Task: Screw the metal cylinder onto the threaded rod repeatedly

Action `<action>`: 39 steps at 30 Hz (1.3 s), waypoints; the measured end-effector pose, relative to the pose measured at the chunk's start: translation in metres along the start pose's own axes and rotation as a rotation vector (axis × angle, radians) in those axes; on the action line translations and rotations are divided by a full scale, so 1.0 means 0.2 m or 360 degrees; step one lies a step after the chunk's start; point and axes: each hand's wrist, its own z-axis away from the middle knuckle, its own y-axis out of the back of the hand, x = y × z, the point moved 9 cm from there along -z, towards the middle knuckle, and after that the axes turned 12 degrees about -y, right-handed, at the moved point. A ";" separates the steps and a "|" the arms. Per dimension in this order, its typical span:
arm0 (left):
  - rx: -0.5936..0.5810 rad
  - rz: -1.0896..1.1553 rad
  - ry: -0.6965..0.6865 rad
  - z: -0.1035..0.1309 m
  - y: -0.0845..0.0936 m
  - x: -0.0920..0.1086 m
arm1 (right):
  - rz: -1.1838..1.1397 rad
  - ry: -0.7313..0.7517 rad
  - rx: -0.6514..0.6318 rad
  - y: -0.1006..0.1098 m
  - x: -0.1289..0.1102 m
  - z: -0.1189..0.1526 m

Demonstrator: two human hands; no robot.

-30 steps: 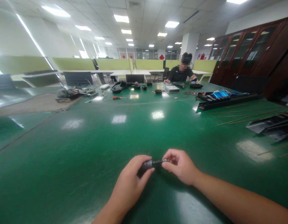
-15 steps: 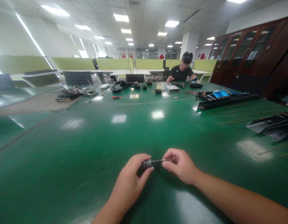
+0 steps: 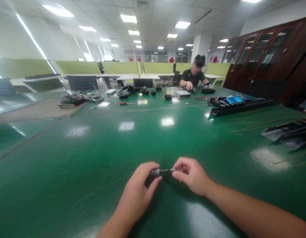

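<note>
My left hand (image 3: 140, 185) is closed around a dark grey cylindrical object (image 3: 155, 173) near the front of the green table (image 3: 100, 138). A thin dark rod (image 3: 166, 170) reaches from its right end across to my right hand (image 3: 189, 175). The thumb and fingers of my right hand pinch the rod's far end, and their grip hides the tip. Both hands are just above the tabletop, with a short gap between them bridged by the rod.
An orange screwdriver (image 3: 123, 103), small black boxes (image 3: 168, 97) and a white box (image 3: 183, 94) lie farther back. Black metal rails (image 3: 242, 107) and thin sticks (image 3: 264, 124) are at the right. A person (image 3: 193, 76) sits across the table.
My left hand and the cylinder have shifted very slightly left, while my right hand has hardly moved. Across the table, the person's raised hand has come down to the items there.
</note>
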 end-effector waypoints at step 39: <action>0.0019 -0.0030 0.0016 -0.01 0.02 -0.02 | -0.0013 0.0005 -0.0015 0.00 0.01 0.00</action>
